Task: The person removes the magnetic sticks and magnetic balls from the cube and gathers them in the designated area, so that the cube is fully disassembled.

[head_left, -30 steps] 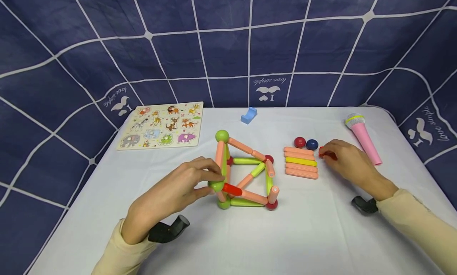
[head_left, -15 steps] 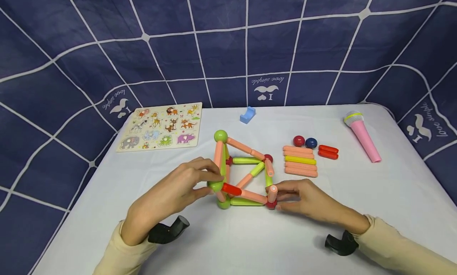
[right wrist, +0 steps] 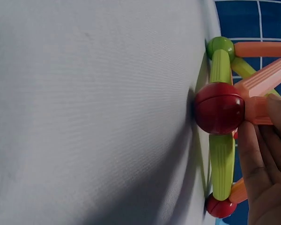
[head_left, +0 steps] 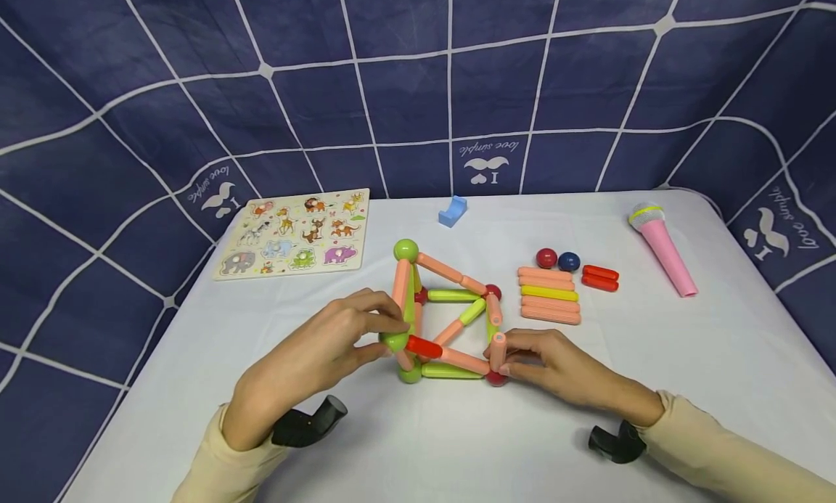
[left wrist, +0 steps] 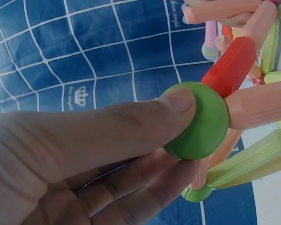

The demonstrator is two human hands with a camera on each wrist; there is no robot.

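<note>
A frame of toy rods and balls stands mid-table. My left hand (head_left: 333, 336) pinches its near upper green ball (left wrist: 201, 124) between thumb and fingers. A red rod (head_left: 424, 347) and a pink rod (head_left: 465, 361) run from that ball down to a dark red ball (right wrist: 219, 108) at the near right corner. There my right hand (head_left: 555, 361) pinches the upright pink rod (head_left: 498, 349), which touches that red ball. Another short pink rod (head_left: 494, 310) sticks out from the far right red ball (head_left: 493, 292). A second green ball (head_left: 406, 250) tops the frame's far left side.
Right of the frame lie several pink rods (head_left: 550, 312), a yellow rod (head_left: 549, 293), two red rods (head_left: 600, 277), a red ball (head_left: 546, 258) and a blue ball (head_left: 570, 262). Farther off are a pink microphone (head_left: 668, 255), an animal puzzle board (head_left: 297, 234) and a blue block (head_left: 453, 212).
My right hand has let go of a red rod beside the loose pieces, moved left to the frame and taken hold of the upright pink rod. The left hand keeps its grip.
</note>
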